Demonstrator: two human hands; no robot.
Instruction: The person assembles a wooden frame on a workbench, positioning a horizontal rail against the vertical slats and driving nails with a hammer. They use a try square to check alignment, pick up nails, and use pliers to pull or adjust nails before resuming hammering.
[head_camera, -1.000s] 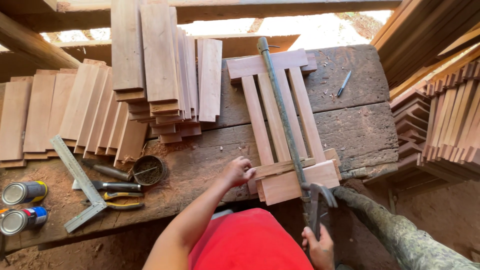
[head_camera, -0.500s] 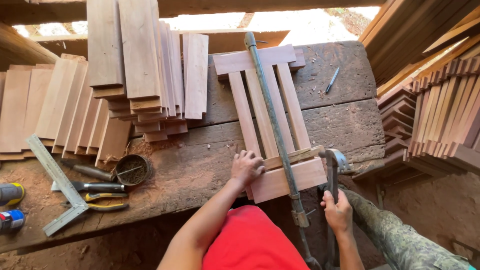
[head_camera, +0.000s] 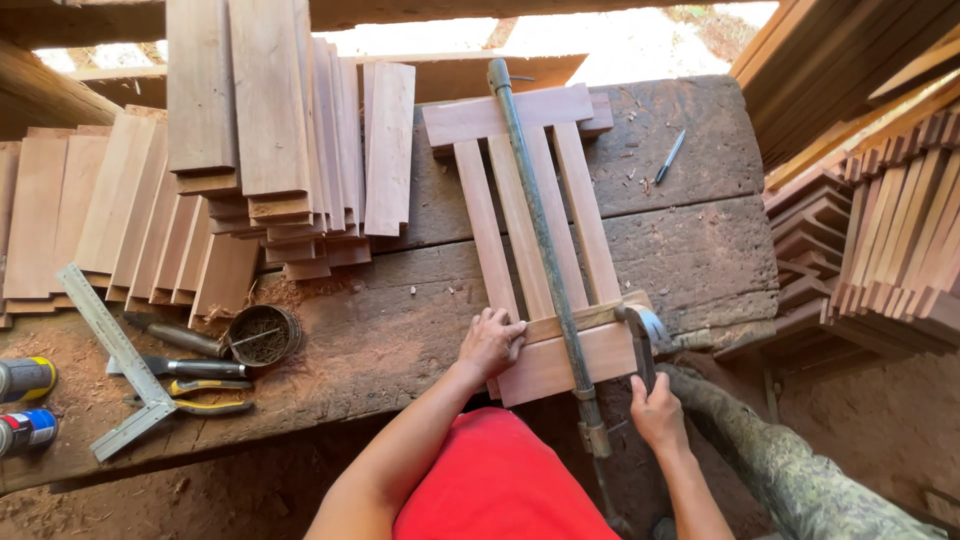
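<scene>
Slatted wooden frame (head_camera: 530, 240) clamped lengthwise on the table (head_camera: 680, 240), both hands at its near end.

Frame lies flat near the table's right half: 3 upright slats run between a far crosspiece and a near crosspiece, and a long bar clamp (head_camera: 540, 230) spans it from end to end. Left hand (head_camera: 490, 342) presses flat on the near crosspiece, its grip open and pinning rather than holding. Right hand (head_camera: 656, 412) has its grip closed on a hammer (head_camera: 643, 345), the head resting beside the frame's near right corner. Judging by this, the parts are assembled and squeezed together; fixing the near joints looks in hand. Stacks of loose boards (head_camera: 270, 150) and a metal square (head_camera: 120, 365) lie to the left.
</scene>
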